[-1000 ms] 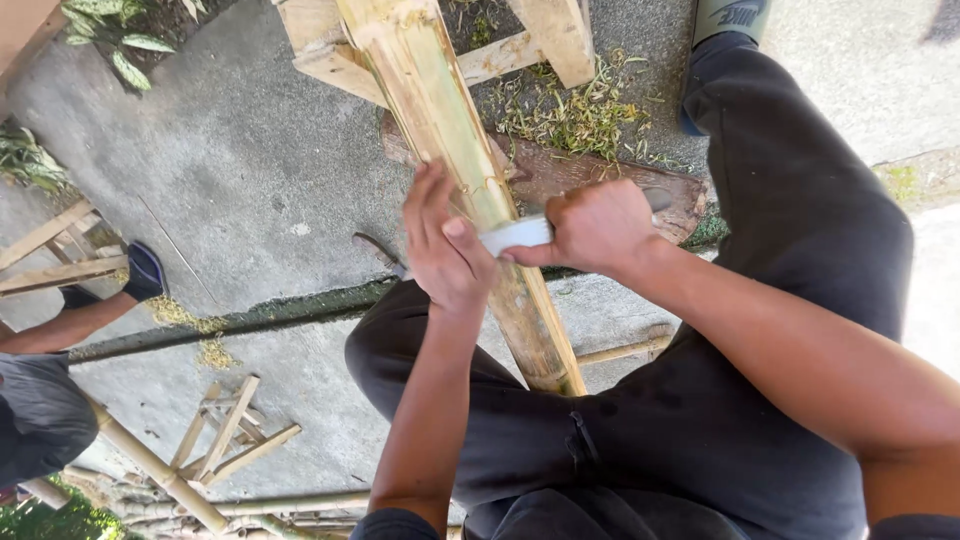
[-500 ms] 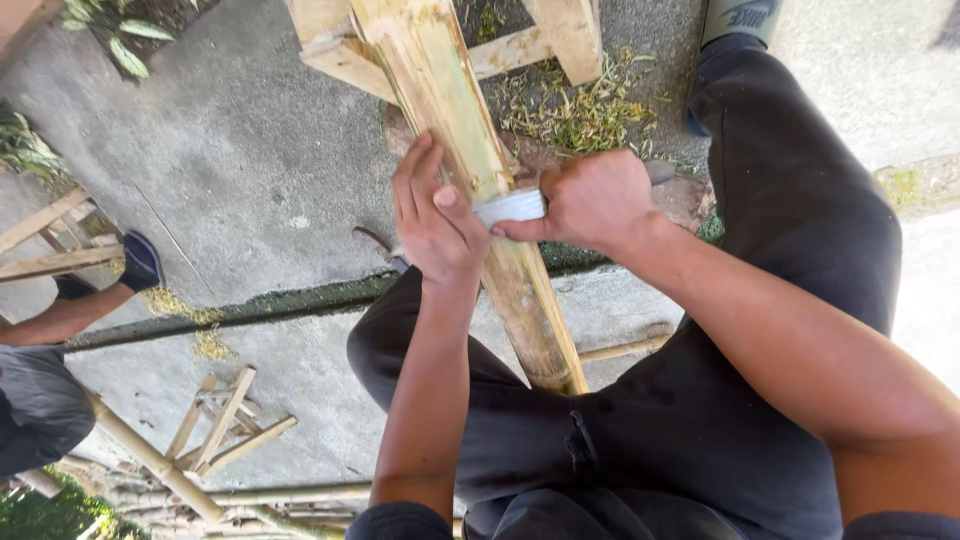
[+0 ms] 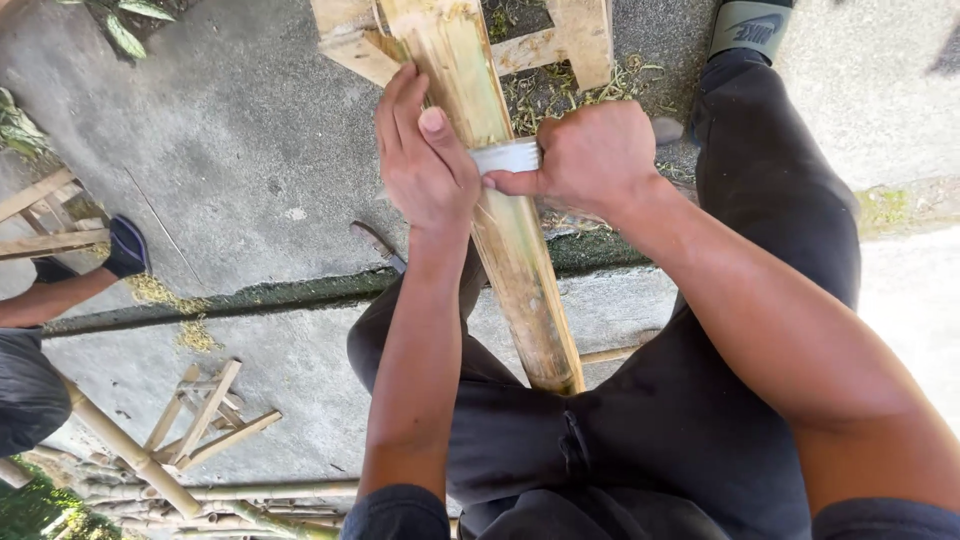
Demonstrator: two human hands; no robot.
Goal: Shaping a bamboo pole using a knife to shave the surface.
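Note:
A long split bamboo slat (image 3: 505,230) runs from my lap up onto a wooden trestle (image 3: 560,40). My right hand (image 3: 590,160) is closed around the handle of a knife, whose flat metal blade (image 3: 508,157) lies across the slat. My left hand (image 3: 425,160) rests on the slat's left side, fingers stretched upward along it and thumb pressing the blade's back. Both hands are touching the blade and the bamboo.
I sit in black trousers (image 3: 600,440) on a grey concrete floor (image 3: 230,160) with a dark crack. Another person's leg and blue shoe (image 3: 125,245) are at the left. Bamboo poles and a small frame (image 3: 200,420) lie lower left. Shavings litter the ground by the trestle.
Both hands and the blade have slid further up the bamboo slat toward the trestle. The left fingers now stretch higher along the slat.

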